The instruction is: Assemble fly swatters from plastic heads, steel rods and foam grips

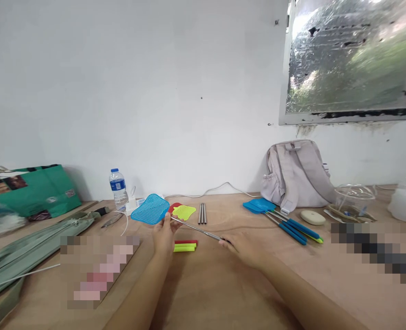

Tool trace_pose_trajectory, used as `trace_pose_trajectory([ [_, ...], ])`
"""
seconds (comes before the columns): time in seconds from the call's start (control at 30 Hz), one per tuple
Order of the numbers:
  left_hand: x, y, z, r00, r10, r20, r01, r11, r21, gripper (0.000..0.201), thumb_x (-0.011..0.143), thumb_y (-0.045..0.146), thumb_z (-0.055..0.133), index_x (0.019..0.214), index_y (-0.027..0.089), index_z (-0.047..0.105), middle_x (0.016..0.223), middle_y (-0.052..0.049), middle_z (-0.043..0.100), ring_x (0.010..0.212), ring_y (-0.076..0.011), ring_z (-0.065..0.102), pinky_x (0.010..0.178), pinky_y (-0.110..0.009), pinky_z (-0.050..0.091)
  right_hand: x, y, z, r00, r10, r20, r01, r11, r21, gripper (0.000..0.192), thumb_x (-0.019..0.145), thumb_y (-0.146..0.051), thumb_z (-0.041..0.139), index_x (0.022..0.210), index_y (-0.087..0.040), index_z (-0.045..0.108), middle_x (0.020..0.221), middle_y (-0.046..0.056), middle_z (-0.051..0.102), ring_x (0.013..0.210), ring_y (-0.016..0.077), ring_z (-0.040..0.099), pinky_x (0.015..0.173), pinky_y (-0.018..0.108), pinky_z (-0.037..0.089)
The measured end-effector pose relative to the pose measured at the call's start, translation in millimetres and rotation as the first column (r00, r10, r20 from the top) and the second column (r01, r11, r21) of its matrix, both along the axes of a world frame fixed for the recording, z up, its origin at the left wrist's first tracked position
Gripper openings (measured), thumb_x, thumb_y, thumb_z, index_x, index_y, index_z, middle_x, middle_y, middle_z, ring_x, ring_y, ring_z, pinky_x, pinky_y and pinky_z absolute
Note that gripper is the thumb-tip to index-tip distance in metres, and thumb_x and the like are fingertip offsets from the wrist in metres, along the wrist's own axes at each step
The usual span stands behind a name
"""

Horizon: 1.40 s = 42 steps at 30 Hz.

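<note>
Blue swatter (pixel 150 209) is assembled on its rod (pixel 196 230) and held just above the desk (pixel 223 284): left hand (pixel 163 233) grip clamped near the head, right hand (pixel 244 247) clamped on the rod's far end. Finished swatters (pixel 281 217) lie right; yellow and red heads (pixel 184 211), spare rods (pixel 202 213) and handles (pixel 185 246) are still loose.

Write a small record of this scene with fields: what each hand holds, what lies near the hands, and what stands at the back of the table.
left hand: grips the blue plastic mesh swatter head at its neck
right hand: pinches the end of the thin metal telescopic rod
near hands: red and yellow-green plastic handle sleeves; yellow and red swatter heads; grey metal tubes
back: clear plastic water bottle; pale pink fabric backpack
right: finished blue swatters
surface: wooden table
</note>
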State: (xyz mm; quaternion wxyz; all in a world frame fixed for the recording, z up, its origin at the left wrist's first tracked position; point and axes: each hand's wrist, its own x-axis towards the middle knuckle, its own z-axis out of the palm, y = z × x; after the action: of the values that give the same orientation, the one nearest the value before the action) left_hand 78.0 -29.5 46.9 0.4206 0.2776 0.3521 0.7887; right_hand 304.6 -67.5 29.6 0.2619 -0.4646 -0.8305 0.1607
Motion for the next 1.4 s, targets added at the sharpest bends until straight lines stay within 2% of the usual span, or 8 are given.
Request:
trace_pose_trajectory([
  [0.27,-3,1,-2.2,0.998,-0.040,0.054,0.037,0.998,0.057,0.016,0.067,0.027,0.062,0.069,0.014,0.052,0.059,0.003,0.058,0.053,-0.0122,0.060,0.059,-0.028,0.051,-2,-3,0.5,0.997,-0.038,0.061,0.036,0.999,0.032,0.041,0.083,-0.050,0.033,0.091,-0.023,0.062,0.089,0.006,0.065,0.081,0.0199,0.056,0.067,0.027,0.036],
  [0.5,20,-16,-6.3,0.874,-0.364,0.321,0.348,0.931,0.108,0.021,0.075,0.042,0.052,0.072,0.021,0.048,0.066,0.003,0.057,0.064,-0.0154,0.060,0.068,-0.039,0.049,-8,-8,-7.6,0.977,-0.147,0.155,0.138,0.988,0.068,0.039,0.086,-0.043,0.026,0.093,-0.021,0.057,0.089,0.008,0.064,0.076,0.0200,0.056,0.062,0.027,0.035],
  [0.67,53,-34,-8.4,0.782,-0.562,0.269,0.520,0.826,0.216,0.038,0.073,0.056,0.046,0.063,0.020,0.039,0.049,0.006,0.040,0.048,-0.0107,0.048,0.055,-0.029,0.045,-22,-17,-10.2,0.998,-0.052,0.035,0.050,0.998,0.049,0.036,0.087,-0.040,0.025,0.096,-0.021,0.054,0.084,0.006,0.063,0.073,0.0169,0.055,0.059,0.024,0.033],
  [0.83,56,-36,-2.9,0.835,-0.452,0.315,0.427,0.892,0.149,0.045,0.077,0.053,0.044,0.055,0.019,0.025,0.041,0.010,0.017,0.031,-0.0045,0.018,0.036,-0.020,0.024,-32,-26,-6.7,1.000,-0.001,-0.003,0.001,0.999,0.032,0.034,0.087,-0.041,0.024,0.086,-0.022,0.052,0.076,0.003,0.061,0.064,0.0142,0.052,0.055,0.023,0.029],
  [1.0,50,-32,2.3,0.887,-0.348,0.305,0.335,0.937,0.097,0.045,0.079,0.052,0.040,0.054,0.019,0.023,0.039,0.010,0.016,0.030,-0.0050,0.016,0.034,-0.020,0.020,-36,-23,-3.4,0.999,0.037,0.017,-0.037,0.999,-0.024,0.034,0.087,-0.041,0.023,0.080,-0.021,0.049,0.072,0.002,0.058,0.061,0.0129,0.048,0.054,0.023,0.027],
  [1.17,50,-28,1.5,0.895,-0.315,0.316,0.299,0.949,0.098,0.043,0.081,0.049,0.038,0.054,0.019,0.024,0.038,0.010,0.016,0.029,-0.0048,0.015,0.033,-0.020,0.018,-30,-17,-2.0,0.982,0.154,-0.105,-0.163,0.984,-0.077,0.034,0.087,-0.043,0.024,0.071,-0.019,0.042,0.067,-0.001,0.049,0.060,0.0107,0.041,0.056,0.023,0.028],
  [1.3,43,-26,5.2,0.903,-0.291,0.316,0.270,0.957,0.108,0.043,0.083,0.047,0.036,0.053,0.019,0.025,0.038,0.010,0.015,0.030,-0.0049,0.014,0.033,-0.021,0.016,-25,-15,1.2,0.925,0.258,-0.278,-0.341,0.886,-0.313,0.038,0.084,-0.053,0.024,0.067,-0.020,0.033,0.060,-0.005,0.035,0.053,0.0078,0.031,0.049,0.021,0.027],
  [1.4,36,-26,11.3,0.906,-0.296,0.304,0.271,0.955,0.121,0.043,0.085,0.043,0.033,0.052,0.019,0.023,0.038,0.009,0.015,0.030,-0.0051,0.013,0.033,-0.021,0.014,-20,-16,5.5,0.905,0.242,-0.350,-0.389,0.803,-0.451,0.041,0.081,-0.059,0.025,0.069,-0.020,0.032,0.059,-0.006,0.031,0.050,0.0066,0.028,0.045,0.019,0.025],
])
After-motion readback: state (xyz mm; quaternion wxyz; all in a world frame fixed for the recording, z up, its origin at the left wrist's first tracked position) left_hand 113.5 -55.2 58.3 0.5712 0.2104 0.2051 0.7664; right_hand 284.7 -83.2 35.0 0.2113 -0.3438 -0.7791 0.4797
